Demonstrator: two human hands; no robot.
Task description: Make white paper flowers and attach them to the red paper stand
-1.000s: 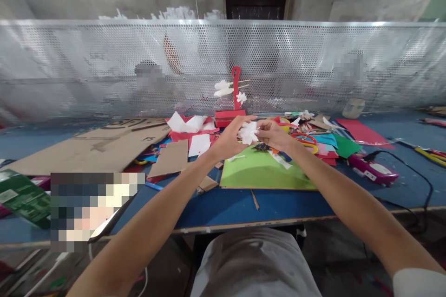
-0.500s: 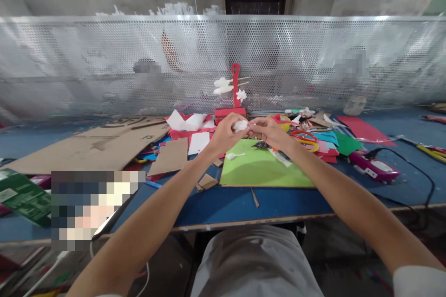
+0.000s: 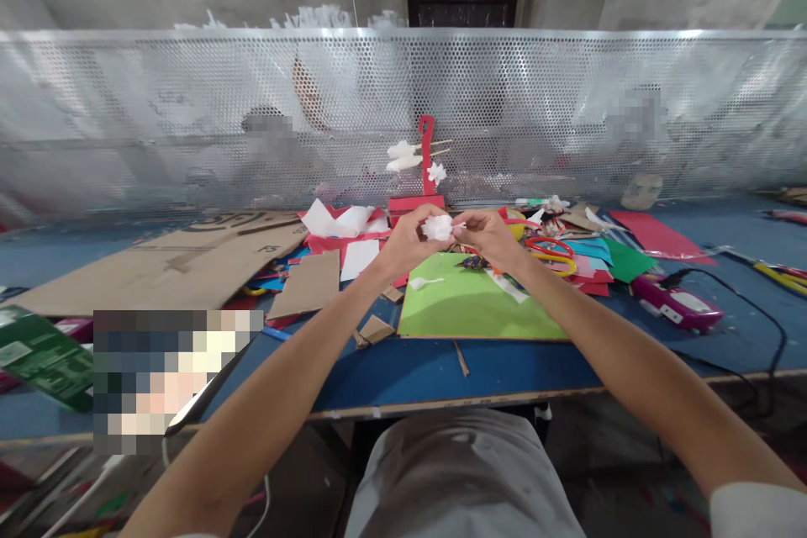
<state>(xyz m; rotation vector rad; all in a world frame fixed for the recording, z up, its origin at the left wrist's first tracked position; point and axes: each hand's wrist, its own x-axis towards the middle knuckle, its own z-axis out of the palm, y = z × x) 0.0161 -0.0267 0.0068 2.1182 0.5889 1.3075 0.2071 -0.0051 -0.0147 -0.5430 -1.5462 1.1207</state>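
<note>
The left grip curls partly closed round a white crumpled piece; the right grip, nearly closed, pinches its opposite edge, both above the green sheet

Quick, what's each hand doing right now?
Left hand: closed around one side of the white paper flower.
Right hand: fingertips pinching the flower's other side.

Your left hand and right hand hold a ruffled white paper piece between them, above the far edge of a lime-green sheet on a blue table.
</note>
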